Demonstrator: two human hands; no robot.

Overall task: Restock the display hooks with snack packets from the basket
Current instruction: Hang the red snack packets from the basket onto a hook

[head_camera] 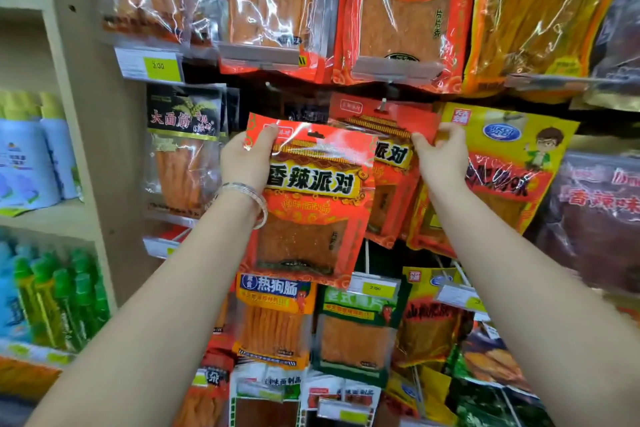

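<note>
Head view: restocking mid-step, glossy red-and-orange plastic snack packet [304,198] off the hook.
Left hand [247,158] clamped on its top corner; right hand [441,152] gripping hung matching red packets [388,125] beneath metal display hook [382,104]. Threading pending; basket unseen.

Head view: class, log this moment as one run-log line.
left hand: holds red packet | right hand: holds hung packet | hook: loaded
</note>
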